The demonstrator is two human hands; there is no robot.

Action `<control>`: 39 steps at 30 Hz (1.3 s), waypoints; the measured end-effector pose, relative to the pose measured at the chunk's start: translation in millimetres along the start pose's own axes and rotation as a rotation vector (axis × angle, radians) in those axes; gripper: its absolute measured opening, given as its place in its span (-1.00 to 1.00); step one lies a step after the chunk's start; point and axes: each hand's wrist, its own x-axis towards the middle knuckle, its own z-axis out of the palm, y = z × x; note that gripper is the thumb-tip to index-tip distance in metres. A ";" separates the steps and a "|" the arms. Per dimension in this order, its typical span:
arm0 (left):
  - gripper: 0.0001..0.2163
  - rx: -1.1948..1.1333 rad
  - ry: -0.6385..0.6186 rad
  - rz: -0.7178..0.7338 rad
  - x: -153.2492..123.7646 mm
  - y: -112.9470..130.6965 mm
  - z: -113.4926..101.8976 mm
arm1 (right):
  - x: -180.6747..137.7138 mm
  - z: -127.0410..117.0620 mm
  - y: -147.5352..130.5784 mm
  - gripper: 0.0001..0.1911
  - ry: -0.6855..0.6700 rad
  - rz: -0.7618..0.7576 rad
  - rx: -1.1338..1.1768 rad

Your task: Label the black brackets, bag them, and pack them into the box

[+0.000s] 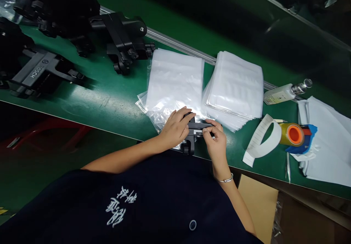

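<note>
A black plastic part (195, 131) lies at the near edge of the green table (109, 97), partly on a clear plastic bag. My left hand (175, 127) rests over its left end with the fingers curled on it. My right hand (216, 139) pinches its right end, near a small white label on the part. Just behind the hands lies a stack of clear plastic bags (172, 83).
A second stack of bags (236, 85) sits to the right. Further right are a strip of white labels (260, 141), a yellow tape roll (292, 134), a spray bottle (285, 92) and white cloths (326, 145). Several black parts (120, 39) lie at the far left. A cardboard box (260, 203) stands below.
</note>
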 end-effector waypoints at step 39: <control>-0.70 0.095 -0.647 0.705 54.3 -1.4 -42.0 | 11.1 -54.4 30.8 -0.50 -0.370 -0.217 -0.153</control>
